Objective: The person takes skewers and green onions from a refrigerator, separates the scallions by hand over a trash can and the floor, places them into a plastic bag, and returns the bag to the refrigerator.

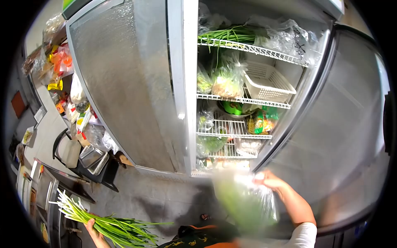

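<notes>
My left hand point(92, 226), at the lower left, is closed round a bunch of spring onions point(124, 229). Their white ends point up and left, and the long green leaves trail to the right. At the lower middle, my right hand point(266, 180) grips the top of a clear plastic bag point(248, 202). Something green shows inside the bag, but motion smears it and I cannot make out its kind. The bag hangs in front of the open fridge, below its bottom shelf. More long green leaves point(231, 35) lie on the fridge's top shelf.
The right fridge door point(335, 128) stands open; the left glass door point(124, 82) is closed. A white plastic basket point(269, 89), bagged vegetables point(227, 82) and a metal bowl point(235, 115) sit on wire shelves. At left are a black chair point(103, 175) with metal trays and hanging packets.
</notes>
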`<state>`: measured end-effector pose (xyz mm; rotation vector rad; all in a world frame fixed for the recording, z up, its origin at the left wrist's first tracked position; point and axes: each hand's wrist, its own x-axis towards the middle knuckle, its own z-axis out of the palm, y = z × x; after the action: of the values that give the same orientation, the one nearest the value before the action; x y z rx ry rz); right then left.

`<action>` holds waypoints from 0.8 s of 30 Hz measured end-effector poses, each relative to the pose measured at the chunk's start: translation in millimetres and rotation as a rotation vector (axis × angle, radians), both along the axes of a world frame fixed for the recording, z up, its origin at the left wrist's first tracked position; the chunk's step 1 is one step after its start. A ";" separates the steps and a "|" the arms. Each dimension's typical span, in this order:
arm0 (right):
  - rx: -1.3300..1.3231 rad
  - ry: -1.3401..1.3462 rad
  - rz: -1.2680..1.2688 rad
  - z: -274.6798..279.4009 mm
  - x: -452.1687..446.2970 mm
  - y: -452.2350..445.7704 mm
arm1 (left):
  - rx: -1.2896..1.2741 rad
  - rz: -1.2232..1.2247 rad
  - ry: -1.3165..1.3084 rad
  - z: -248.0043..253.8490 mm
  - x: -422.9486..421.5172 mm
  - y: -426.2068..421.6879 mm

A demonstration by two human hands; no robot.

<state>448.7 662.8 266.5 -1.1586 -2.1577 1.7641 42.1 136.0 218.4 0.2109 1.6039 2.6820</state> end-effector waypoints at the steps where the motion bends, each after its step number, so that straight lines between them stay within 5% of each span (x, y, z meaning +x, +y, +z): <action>1: -0.045 0.154 -0.088 -0.4 -14.7 28.2 | -0.034 -0.007 -0.007 -0.7 1.8 0.3; 3: -0.194 0.521 -0.327 5.0 -56.3 76.7 | -0.035 0.075 -0.012 -0.8 13.3 10.7; 6: -0.472 0.670 -0.495 -23.8 -122.7 146.1 | -0.061 0.121 0.039 27.1 48.5 40.4; 13: -0.913 1.086 -0.299 -89.4 -257.2 247.6 | -0.114 0.420 0.033 69.8 128.3 55.6; 15: -0.773 1.213 -0.246 -116.6 -276.4 265.2 | -0.168 0.504 -0.016 91.1 158.9 64.6; 20: -0.552 1.024 -0.233 -110.8 -319.0 269.0 | -0.425 0.557 -0.065 118.6 200.8 81.1; 24: -0.300 0.857 -0.193 -99.1 -351.9 204.5 | -0.346 0.538 -0.070 112.3 207.8 68.4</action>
<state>96.8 867.3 167.4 -0.4588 -1.2762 2.0151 249.9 204.4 330.7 -0.3651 2.3345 2.6218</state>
